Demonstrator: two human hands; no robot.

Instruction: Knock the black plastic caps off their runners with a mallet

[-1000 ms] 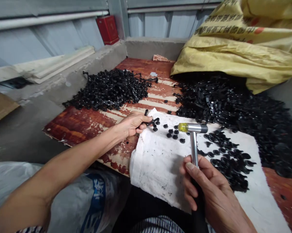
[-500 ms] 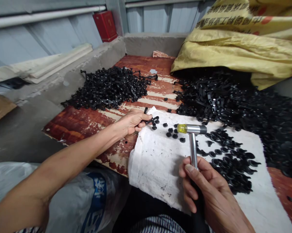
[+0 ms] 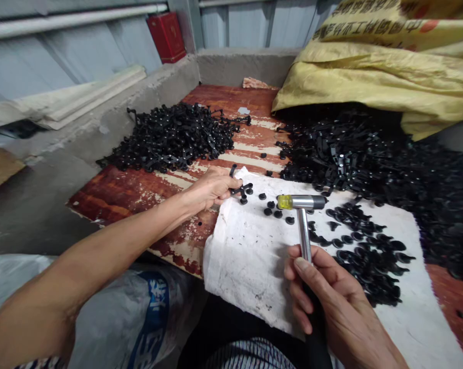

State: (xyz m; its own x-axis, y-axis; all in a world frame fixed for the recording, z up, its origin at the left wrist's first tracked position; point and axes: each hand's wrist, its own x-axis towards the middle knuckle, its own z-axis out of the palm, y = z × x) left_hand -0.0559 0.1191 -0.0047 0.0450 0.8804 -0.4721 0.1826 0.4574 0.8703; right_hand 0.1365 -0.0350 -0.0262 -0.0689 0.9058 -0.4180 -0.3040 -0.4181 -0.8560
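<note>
Mallet point(image 3: 301, 202) slightly left in clenched right hand point(image 3: 323, 292), left hand point(image 3: 212, 189) pinching black plastic pieces point(image 3: 241, 190)

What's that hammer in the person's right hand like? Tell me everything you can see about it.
The hammer has a short, cylindrical metal head, with a yellow, plastic-looking face at one end and a dark face at the other. A shiny steel shaft leads down to a black grip, held in the right hand. It stands slightly tilted, head uppermost, over a white sheet and small black pieces. Only the hand clearly touches it.
</note>
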